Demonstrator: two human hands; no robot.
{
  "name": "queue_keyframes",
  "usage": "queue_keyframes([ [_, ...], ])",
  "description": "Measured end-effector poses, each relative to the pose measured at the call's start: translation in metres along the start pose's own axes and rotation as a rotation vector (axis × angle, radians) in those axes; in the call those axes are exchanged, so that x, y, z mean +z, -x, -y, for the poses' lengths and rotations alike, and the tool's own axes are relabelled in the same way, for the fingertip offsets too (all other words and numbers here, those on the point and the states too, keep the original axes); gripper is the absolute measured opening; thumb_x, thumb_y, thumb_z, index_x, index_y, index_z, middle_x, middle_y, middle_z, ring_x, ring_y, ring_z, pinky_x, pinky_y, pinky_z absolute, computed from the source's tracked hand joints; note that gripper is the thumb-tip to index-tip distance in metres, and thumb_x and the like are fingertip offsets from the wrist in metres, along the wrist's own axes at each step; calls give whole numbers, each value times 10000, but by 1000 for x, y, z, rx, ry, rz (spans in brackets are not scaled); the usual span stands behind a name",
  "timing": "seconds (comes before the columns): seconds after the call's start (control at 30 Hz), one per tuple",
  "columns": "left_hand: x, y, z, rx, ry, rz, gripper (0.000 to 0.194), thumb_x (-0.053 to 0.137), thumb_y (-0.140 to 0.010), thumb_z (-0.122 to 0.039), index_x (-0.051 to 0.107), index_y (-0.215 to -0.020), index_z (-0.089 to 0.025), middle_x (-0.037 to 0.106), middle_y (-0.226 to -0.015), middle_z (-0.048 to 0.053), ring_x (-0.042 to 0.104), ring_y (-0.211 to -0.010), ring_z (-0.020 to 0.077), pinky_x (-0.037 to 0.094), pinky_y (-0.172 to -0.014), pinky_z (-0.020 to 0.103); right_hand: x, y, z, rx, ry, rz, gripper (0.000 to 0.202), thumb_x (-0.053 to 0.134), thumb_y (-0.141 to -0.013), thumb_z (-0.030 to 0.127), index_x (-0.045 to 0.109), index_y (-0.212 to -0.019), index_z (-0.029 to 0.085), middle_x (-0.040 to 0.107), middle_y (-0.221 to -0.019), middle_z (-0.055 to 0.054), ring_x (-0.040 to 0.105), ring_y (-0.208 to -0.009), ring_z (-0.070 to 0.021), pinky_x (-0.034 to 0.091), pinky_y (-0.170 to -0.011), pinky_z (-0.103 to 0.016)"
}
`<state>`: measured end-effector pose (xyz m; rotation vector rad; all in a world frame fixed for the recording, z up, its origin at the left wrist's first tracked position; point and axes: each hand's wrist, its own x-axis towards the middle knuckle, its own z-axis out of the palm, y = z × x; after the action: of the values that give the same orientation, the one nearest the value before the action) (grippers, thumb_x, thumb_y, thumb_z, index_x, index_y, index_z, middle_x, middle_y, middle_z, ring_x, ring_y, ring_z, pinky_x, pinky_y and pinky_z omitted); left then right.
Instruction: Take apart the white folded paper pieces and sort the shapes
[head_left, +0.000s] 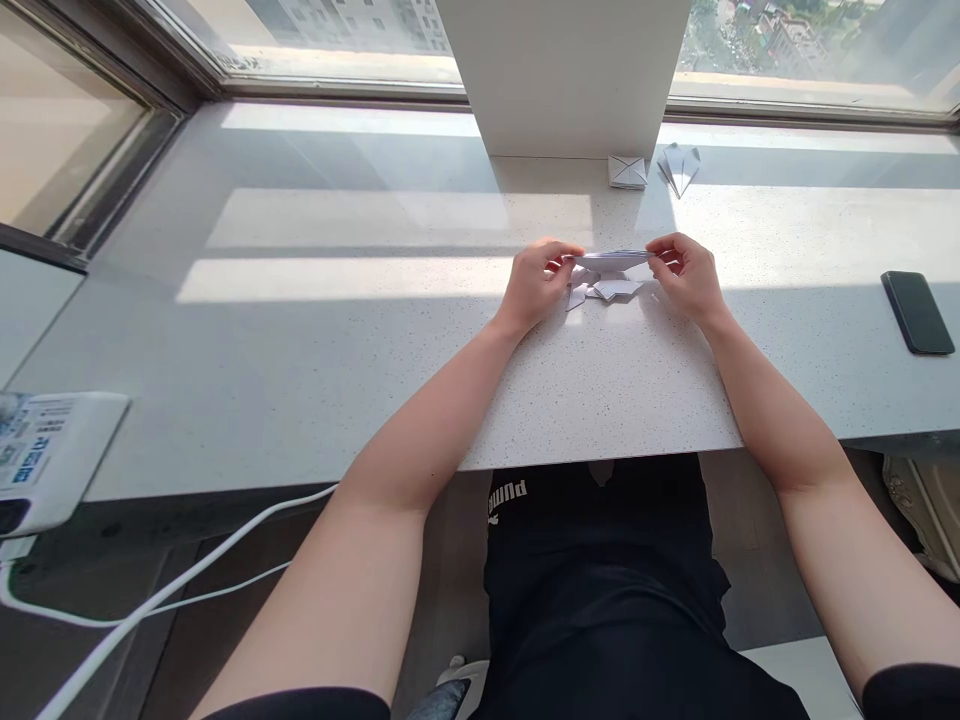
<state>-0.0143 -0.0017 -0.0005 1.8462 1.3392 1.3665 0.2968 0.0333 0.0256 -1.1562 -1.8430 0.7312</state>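
Between my two hands is a folded white paper piece [613, 260], layered and flat along its top edge. My left hand [541, 280] pinches its left end, thumb and fingertips together. At the opposite end my right hand [686, 276] grips it the same way. Just below it, more folded paper [616, 289] with pointed corners shows close to the counter; whether it is joined to the held piece I cannot tell. Farther back lie a small square folded paper [627, 172] with crossing creases and a fan-shaped folded paper [679, 168].
A black phone [918, 312] lies on the speckled white counter [360, 370] at the right. On the left edge rests a white device [64, 450] with a white cable [187, 570] hanging off it. A white pillar [570, 80] stands between the windows at the back.
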Motion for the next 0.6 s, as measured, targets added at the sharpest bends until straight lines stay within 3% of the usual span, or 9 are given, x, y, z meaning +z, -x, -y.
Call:
queue_keyframes([
  [0.23,-1,0,4,50,-14,5,188,787,-1163,-148,903,-1213,-286,932,-1285,84,890,-1153,238,780,-1053,398,-1,-1,1,-24,33,-33,236,896,-1082,428,879,-1302,342,885,-1219,-91,866,-1239,-366,758,-1012,-565],
  [0.37,-2,0,2,39,-24,2,153,792,-1161,-176,884,-1205,-289,934,-1280,83,893,-1188,252,785,-1069,407,-2,-1,0,-35,49,-29,181,865,-1112,432,877,-1261,331,880,-1221,-91,862,-1190,-344,753,-1012,-556],
  [0.6,-3,2,-3,-29,-4,22,169,738,-1165,-128,830,-1195,-267,928,-1235,79,913,-1059,232,808,-966,398,2,-1,-5,-1,63,9,169,825,-1116,419,876,-1257,340,873,-1183,-80,851,-1096,-319,756,-973,-556],
])
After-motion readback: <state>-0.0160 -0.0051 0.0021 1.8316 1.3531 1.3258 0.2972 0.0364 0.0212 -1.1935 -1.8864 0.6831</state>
